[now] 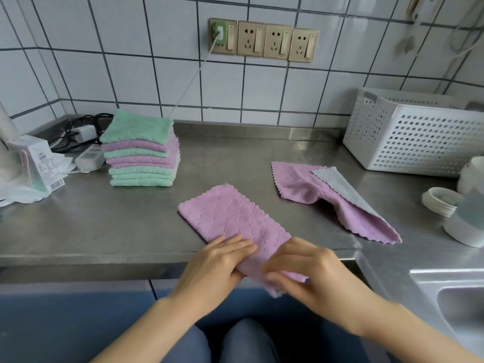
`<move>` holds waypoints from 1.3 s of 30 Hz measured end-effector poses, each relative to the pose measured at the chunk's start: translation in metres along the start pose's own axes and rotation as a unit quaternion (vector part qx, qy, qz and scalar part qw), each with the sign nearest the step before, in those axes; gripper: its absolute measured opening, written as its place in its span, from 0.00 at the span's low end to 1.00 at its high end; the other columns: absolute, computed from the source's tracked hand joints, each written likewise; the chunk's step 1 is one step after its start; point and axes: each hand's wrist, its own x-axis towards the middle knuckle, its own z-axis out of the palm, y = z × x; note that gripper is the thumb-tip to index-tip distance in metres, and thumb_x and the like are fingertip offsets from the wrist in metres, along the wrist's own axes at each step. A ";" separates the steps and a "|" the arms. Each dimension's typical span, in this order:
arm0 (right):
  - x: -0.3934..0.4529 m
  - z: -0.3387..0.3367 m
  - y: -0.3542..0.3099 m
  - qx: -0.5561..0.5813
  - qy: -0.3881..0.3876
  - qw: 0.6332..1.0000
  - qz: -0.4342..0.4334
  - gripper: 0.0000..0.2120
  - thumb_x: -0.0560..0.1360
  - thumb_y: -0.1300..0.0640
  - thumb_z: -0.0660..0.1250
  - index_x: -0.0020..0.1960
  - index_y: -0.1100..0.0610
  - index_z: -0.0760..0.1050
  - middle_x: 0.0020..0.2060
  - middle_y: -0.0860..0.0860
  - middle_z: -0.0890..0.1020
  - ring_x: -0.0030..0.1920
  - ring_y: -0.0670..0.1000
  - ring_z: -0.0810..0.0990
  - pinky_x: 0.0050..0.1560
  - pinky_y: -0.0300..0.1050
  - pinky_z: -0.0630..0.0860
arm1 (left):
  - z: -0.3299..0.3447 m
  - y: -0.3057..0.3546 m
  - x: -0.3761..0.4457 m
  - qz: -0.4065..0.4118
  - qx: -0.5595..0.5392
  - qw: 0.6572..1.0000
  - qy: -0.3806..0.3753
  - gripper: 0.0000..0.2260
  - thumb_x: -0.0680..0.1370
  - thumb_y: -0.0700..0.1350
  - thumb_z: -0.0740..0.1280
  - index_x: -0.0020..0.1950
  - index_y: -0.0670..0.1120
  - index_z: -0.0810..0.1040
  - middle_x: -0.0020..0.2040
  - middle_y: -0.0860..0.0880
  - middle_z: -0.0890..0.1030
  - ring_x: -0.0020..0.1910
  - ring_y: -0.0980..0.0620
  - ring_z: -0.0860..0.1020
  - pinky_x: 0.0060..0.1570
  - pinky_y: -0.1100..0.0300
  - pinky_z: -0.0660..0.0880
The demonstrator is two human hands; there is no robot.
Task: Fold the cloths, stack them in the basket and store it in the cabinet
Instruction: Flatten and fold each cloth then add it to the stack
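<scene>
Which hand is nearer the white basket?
Right. The right hand grips the purple cloth on the side toward the white basket; the left hand lies farther left.

box (39, 163) label print, too blurry

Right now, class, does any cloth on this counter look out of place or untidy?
Yes. The purple cloth beside the white basket lies rumpled, one corner flipped to show its grey underside, unlike the neat stack at the back left.
</scene>
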 end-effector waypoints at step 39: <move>0.125 0.067 0.065 0.046 -0.031 0.890 0.452 0.16 0.77 0.49 0.61 0.36 0.59 0.71 0.33 0.55 0.78 0.38 0.59 0.78 0.37 0.43 0.70 | -0.062 -0.081 0.027 -0.411 -0.200 0.889 0.038 0.14 0.76 0.45 0.68 0.34 0.41 0.71 0.27 0.45 0.70 0.22 0.50 0.72 0.21 0.60 0.71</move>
